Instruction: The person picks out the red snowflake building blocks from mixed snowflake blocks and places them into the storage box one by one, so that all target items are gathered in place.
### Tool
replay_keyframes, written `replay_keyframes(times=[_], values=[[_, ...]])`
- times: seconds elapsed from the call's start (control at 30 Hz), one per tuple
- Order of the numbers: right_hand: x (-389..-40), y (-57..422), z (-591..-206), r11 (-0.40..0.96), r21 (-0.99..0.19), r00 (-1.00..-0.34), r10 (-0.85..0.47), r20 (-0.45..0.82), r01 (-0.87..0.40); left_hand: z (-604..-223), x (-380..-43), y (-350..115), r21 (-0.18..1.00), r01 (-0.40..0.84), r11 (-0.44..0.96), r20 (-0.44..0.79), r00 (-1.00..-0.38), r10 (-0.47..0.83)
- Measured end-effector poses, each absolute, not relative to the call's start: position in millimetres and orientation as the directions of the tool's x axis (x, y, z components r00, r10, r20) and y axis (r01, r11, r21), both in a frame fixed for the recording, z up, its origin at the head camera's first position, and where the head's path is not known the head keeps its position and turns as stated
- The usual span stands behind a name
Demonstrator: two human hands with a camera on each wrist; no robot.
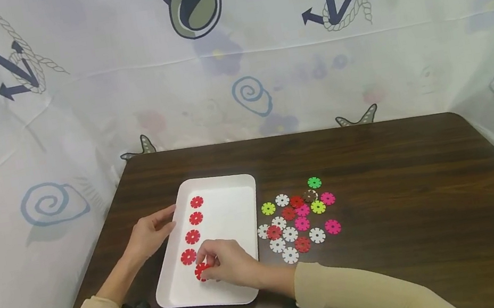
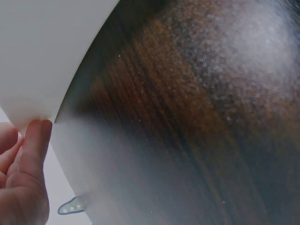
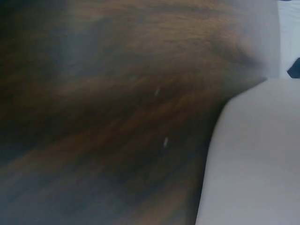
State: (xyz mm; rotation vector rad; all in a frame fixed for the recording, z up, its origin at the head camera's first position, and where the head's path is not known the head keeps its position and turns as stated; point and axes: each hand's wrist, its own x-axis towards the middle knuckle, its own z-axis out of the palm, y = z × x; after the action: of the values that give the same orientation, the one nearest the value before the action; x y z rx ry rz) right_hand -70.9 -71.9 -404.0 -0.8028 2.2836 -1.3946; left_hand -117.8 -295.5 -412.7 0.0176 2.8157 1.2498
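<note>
A white tray [image 1: 230,199] lies lengthwise on the dark table. Down its left side runs a line of red notched discs [image 1: 192,236], spaced a little apart. My right hand [image 1: 230,263] is over the tray's near part and pinches another red notched disc [image 1: 199,273] at the near end of that line; whether this disc touches the tray I cannot tell. My left hand [image 1: 149,236] touches the tray's left rim with extended fingers. In the left wrist view, the fingertips [image 2: 39,125] meet the tray edge [image 2: 75,75]. The right wrist view shows the tray [image 3: 258,154] but not the hand.
Right of the tray, a loose group of notched discs lies on the wooden table [image 1: 403,194], partly overlapping: white [image 1: 317,235], red [image 1: 302,244], pink [image 1: 333,226], yellow [image 1: 268,208], green [image 1: 314,182] and a brown one [image 1: 310,196]. A patterned curtain [image 1: 290,88] hangs behind the table.
</note>
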Motion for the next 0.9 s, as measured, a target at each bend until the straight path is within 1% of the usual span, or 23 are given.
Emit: replay_keyframes(times=[0.17,0.47,0.73,0.9], values=[[-70.7,-87.2,-411.2,0.397,-0.874,-0.767,-0.640,-0.045,-0.281,-412.2,-120.4,-294.8,0.746,-0.010,0.666,-0.053,-0.998,0.045],[-73.3,-108.7,-418.2,0.494,-0.775,-0.760,-0.649,-0.026,-0.395,-409.7,-124.3,-296.8,0.747,0.016,0.665,-0.056,-0.995,0.087],[-73.5,-119.9,-422.1,0.512,-0.773,-0.752,-0.655,-0.071,-0.374,-408.7,-122.4,-296.5,0.746,0.014,0.666,-0.054,-0.995,0.082],[-73.1,-122.5,-422.3,0.526,-0.757,-0.747,-0.661,-0.075,-0.389,-408.8,-121.3,-296.9,0.742,0.009,0.670,-0.056,-0.996,0.076]])
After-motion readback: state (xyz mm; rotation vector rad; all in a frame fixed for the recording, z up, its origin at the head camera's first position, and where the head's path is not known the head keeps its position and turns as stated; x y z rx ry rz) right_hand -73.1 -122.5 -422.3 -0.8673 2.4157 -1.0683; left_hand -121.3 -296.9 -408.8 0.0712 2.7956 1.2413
